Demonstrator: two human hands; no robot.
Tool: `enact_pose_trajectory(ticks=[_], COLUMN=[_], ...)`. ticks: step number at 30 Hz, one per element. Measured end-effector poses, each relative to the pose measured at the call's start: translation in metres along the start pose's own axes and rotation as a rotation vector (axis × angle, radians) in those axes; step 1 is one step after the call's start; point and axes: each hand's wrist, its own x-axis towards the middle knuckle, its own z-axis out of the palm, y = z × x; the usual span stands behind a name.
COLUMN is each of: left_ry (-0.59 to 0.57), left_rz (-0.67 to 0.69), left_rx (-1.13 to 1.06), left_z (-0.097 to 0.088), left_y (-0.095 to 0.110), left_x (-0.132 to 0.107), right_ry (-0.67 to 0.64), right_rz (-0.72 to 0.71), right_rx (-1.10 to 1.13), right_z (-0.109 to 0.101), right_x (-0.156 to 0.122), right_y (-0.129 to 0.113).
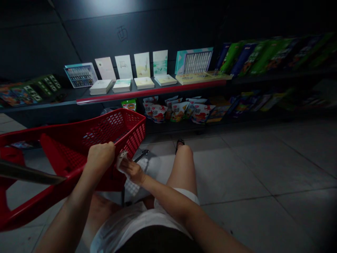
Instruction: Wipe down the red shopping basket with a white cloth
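Note:
A red plastic shopping cart [113, 131] with a mesh wall stands in front of me, to the left. My left hand [100, 159] is closed around the top rim of its right side. Close beside it, my right hand [133, 171] pinches a small white packet [121, 161] just above the same rim. The packet's print is too small to read, and part of it is hidden by my fingers. The inside of the cart is shadowed, with a small colourful item [21, 144] showing through at the far left.
A dark shelf unit [150, 89] with a red price rail holds cards, boxes and paint sets. Snack bags [181, 110] stand on the lower shelf. The cart's grey handle [26, 174] crosses the lower left. Grey floor tiles [263, 168] spread to the right, and my legs show below.

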Motion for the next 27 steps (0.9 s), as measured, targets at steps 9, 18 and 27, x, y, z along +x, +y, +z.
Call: enact_pose_trajectory(ticks=[9, 18, 27], left_ry=[0.017, 0.011, 0.032], left_rz=[0.0, 0.008, 0.008], left_rx=[0.02, -0.006, 0.005], left_z=[0.006, -0.002, -0.003], left_y=[-0.009, 0.0, 0.001], left_x=[-0.007, -0.01, -0.014], right_ry=[0.622, 0.59, 0.606], right_rz=[0.993, 0.815, 1.112], right_rx=[0.121, 0.164, 0.158], right_z=[-0.051, -0.022, -0.041], right_x=[0.023, 0.079, 0.047], right_y=[0.086, 0.074, 0.106])
